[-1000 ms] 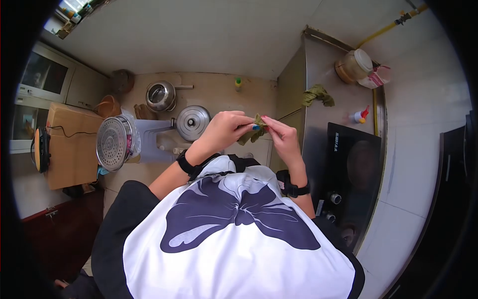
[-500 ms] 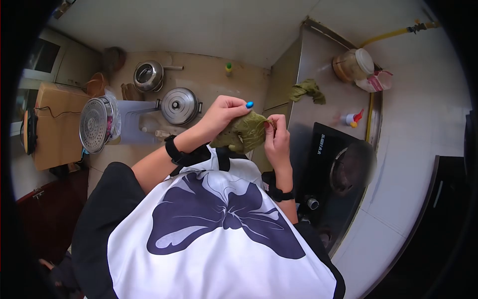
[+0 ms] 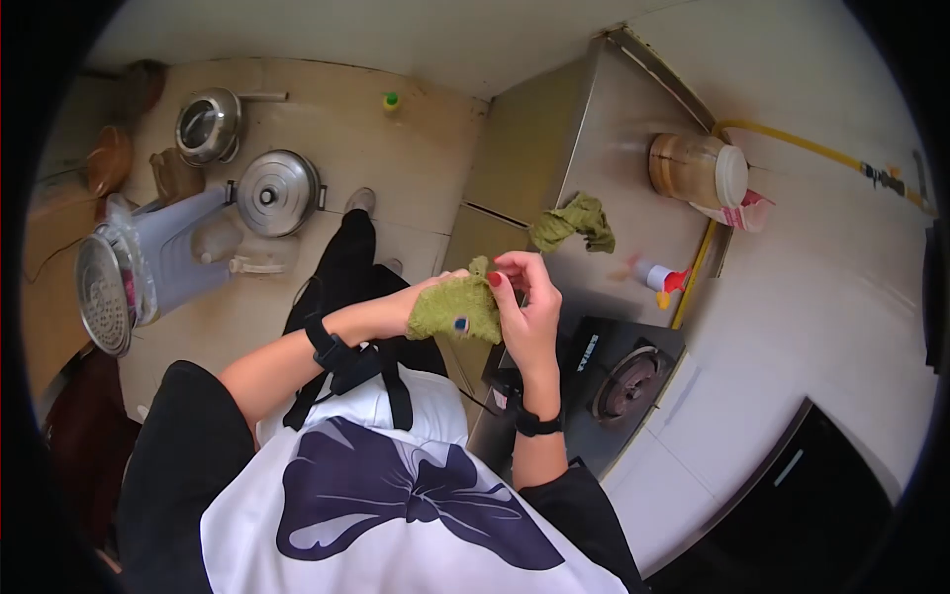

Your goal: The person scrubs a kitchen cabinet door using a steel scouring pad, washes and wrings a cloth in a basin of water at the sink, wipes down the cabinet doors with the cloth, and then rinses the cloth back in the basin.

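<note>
A green knitted cloth piece (image 3: 455,309) covers most of my left hand (image 3: 394,313), whose fingers are mostly hidden under it. A dark blue spot shows on the cloth. My right hand (image 3: 531,309) is at the cloth's right edge, thumb and index finger bent towards its upper corner; whether they pinch it is unclear. Another crumpled green cloth (image 3: 576,224) lies on the metal counter (image 3: 618,129), just beyond my right hand.
The counter holds a lidded jar (image 3: 693,170), a pink-and-white packet (image 3: 742,211), a red-capped bottle (image 3: 655,276) and a black stove (image 3: 625,381). To the left are a lidded pot (image 3: 277,193), another pot (image 3: 209,126) and a stool (image 3: 178,243) bearing a steamer (image 3: 103,294).
The cloth between my hands now lies over my left hand, which has turned and moved lower. My right hand's fingers have shifted to its upper edge. The view has swung.
</note>
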Available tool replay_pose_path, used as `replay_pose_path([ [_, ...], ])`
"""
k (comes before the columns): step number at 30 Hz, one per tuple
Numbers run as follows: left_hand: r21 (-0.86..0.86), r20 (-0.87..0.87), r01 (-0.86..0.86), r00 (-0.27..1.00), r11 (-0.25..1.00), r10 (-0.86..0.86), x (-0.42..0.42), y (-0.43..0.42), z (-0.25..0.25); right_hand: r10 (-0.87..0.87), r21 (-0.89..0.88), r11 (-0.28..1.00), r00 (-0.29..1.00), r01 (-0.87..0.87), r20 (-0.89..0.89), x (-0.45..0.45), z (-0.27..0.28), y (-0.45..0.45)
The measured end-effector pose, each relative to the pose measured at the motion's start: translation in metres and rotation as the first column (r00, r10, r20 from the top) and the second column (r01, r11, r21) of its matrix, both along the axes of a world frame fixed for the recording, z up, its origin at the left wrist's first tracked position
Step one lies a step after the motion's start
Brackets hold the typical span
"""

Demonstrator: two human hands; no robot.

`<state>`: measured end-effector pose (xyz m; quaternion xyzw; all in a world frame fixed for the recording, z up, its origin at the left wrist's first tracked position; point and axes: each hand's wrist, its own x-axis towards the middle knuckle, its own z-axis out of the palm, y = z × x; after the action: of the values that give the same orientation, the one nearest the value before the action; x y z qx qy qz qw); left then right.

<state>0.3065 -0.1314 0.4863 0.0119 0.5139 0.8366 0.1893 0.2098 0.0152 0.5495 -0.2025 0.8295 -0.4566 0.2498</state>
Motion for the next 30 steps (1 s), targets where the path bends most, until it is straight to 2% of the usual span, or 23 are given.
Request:
replay_pose_path([
  [2, -0.377, -0.13, -0.204, 0.977, 0.903, 0.167, -0.015, 0.005, -0.031, -0.08, 0.04, 0.996, 0.997, 0.08, 0.004, -0.017, -0.01, -0.001],
  [3, -0.36, -0.134, -0.248, 0.968, 0.899, 0.214, -0.022, -0.005, -0.033, -0.131, 0.063, 0.989, 0.991, 0.131, -0.002, -0.025, -0.015, -0.001],
  [5, -0.04, -0.05, -0.252, 0.967, 0.967, 0.25, -0.036, -0.029, -0.054, -0.225, 0.113, 0.967, 0.973, 0.23, -0.053, -0.041, -0.029, -0.002],
  [6, 0.124, -0.007, -0.252, 0.967, 0.96, 0.254, -0.039, -0.037, -0.068, -0.271, 0.142, 0.949, 0.958, 0.283, -0.099, -0.049, -0.04, 0.002],
  [7, 0.372, 0.164, -0.251, 0.965, 0.894, 0.203, -0.043, -0.045, -0.079, -0.297, 0.183, 0.926, 0.937, 0.33, -0.187, -0.057, -0.053, 0.005],
  [8, 0.412, 0.372, -0.276, 0.921, 0.869, 0.117, -0.052, -0.066, -0.098, -0.3, 0.237, 0.9, 0.914, 0.366, -0.273, -0.066, -0.07, 0.007],
  [10, 0.405, 0.456, -0.429, 0.86, 0.807, 0.228, -0.064, -0.068, -0.127, -0.272, 0.294, 0.863, 0.869, 0.41, -0.414, -0.079, -0.096, 0.013],
  [12, 0.405, 0.536, -0.486, 0.812, 0.775, 0.229, -0.067, -0.05, -0.163, -0.177, 0.368, 0.847, 0.856, 0.383, -0.485, -0.085, -0.117, 0.019],
  [17, 0.386, 0.558, -0.309, 0.828, 0.87, 0.047, -0.099, 0.05, -0.228, 0.068, 0.602, 0.741, 0.858, 0.298, -0.508, -0.088, -0.153, 0.03],
  [19, 0.216, 0.357, -0.352, 0.897, 0.911, 0.263, -0.121, 0.095, -0.24, 0.124, 0.659, 0.699, 0.86, 0.279, -0.495, -0.087, -0.161, 0.036],
  [21, -0.001, 0.031, -0.397, 0.917, 0.918, 0.397, -0.138, 0.136, -0.253, 0.156, 0.687, 0.662, 0.841, 0.3, -0.518, -0.083, -0.169, 0.04],
  [22, -0.081, -0.029, -0.324, 0.946, 0.943, 0.323, -0.146, 0.151, -0.26, 0.162, 0.687, 0.66, 0.835, 0.304, -0.525, -0.085, -0.172, 0.042],
  [24, -0.167, -0.1, -0.287, 0.957, 0.943, 0.273, -0.153, 0.171, -0.276, 0.154, 0.685, 0.65, 0.826, 0.328, -0.542, -0.085, -0.174, 0.041],
  [27, -0.168, -0.153, -0.344, 0.935, 0.924, 0.321, -0.16, 0.174, -0.28, 0.15, 0.687, 0.629, 0.81, 0.364, -0.566, -0.081, -0.173, 0.041],
  [29, -0.193, -0.22, -0.333, 0.931, 0.923, 0.29, -0.168, 0.163, -0.284, 0.164, 0.68, 0.634, 0.795, 0.369, -0.584, -0.08, -0.174, 0.044],
  [30, -0.153, -0.227, -0.347, 0.923, 0.925, 0.309, -0.172, 0.16, -0.287, 0.171, 0.675, 0.635, 0.785, 0.375, -0.596, -0.079, -0.173, 0.046],
])
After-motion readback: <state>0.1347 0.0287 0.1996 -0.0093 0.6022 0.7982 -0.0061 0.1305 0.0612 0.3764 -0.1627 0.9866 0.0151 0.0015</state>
